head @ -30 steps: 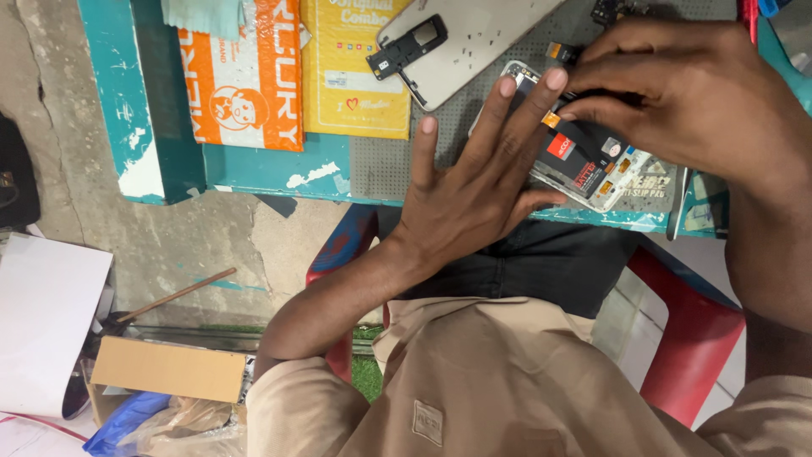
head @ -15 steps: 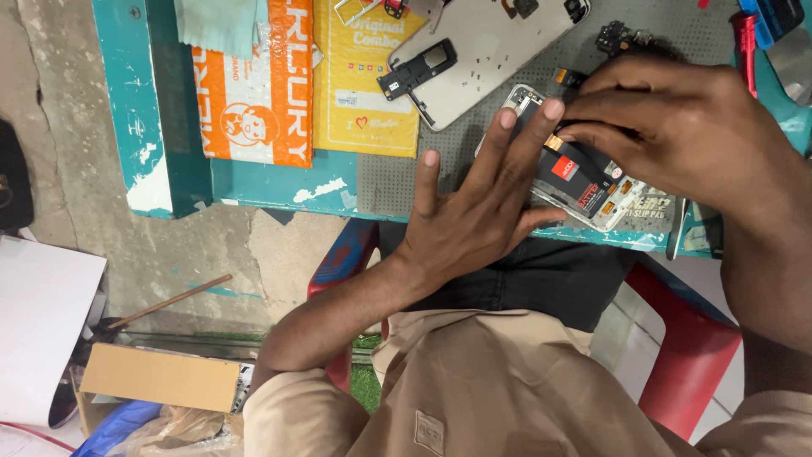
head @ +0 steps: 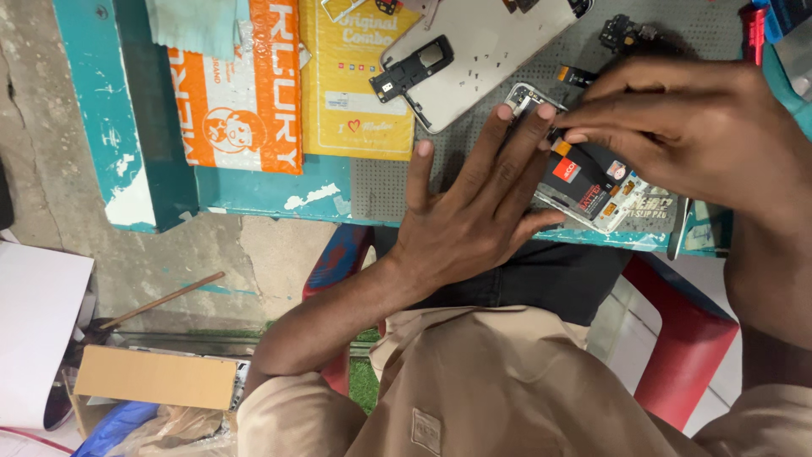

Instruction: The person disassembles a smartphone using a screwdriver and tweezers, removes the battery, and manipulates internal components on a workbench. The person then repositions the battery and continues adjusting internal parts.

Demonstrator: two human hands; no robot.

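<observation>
An opened phone [head: 592,182] with its black battery showing lies on a grey mat [head: 385,182] at the near edge of a teal table [head: 254,190]. My left hand [head: 478,211] lies flat with fingers spread, pressing on the phone's left part. My right hand [head: 685,135] hovers over the phone's upper end, fingertips pinched together on something small there; what they pinch is hidden. A white phone back cover [head: 482,51] with a black part [head: 413,68] on it rests further back.
An orange packet [head: 237,93] and a yellow packet [head: 355,85] lie on the table's left part, with a pale cloth [head: 190,25] above. A red plastic chair [head: 685,347] is under me. On the floor lie a cardboard box [head: 156,378], white paper [head: 38,322] and a stick [head: 165,300].
The view has shifted so the table sits lower in the picture. My hands stay on the phone; the right fingertips have closed in tighter at its upper end.
</observation>
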